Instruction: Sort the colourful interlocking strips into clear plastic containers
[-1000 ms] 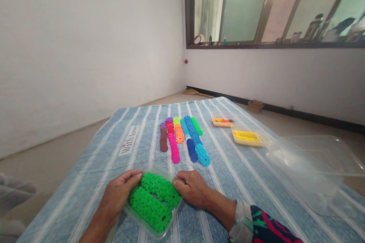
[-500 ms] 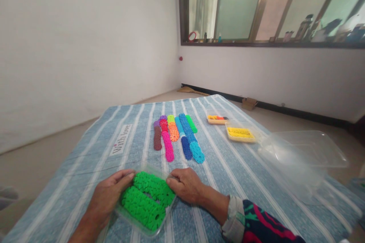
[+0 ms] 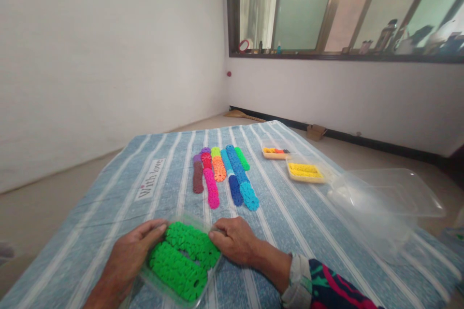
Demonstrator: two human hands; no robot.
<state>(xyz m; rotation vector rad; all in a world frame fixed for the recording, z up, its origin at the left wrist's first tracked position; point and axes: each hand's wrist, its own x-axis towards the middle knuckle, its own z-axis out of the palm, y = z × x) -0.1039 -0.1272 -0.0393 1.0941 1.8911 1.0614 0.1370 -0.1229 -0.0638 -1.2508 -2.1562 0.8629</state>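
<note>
Window (image 3: 304,5) and coloured disc rows (image 3: 219,170) sitting further left in view than a second ago, clear tub (image 3: 155,284) of green discs (image 3: 177,274) sitting further left and slightly lower

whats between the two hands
In the head view, a clear plastic box of green notched discs lies between the left hand and the right hand, both holding its edges.

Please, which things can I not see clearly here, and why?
In the head view:
Clear box: its floor is mostly hidden under green pieces.
Left forearm: cut off by the picture's bottom edge.
Rightmost items on the windowsill: blurred.
Dark piece in the far tub: too small.
</note>
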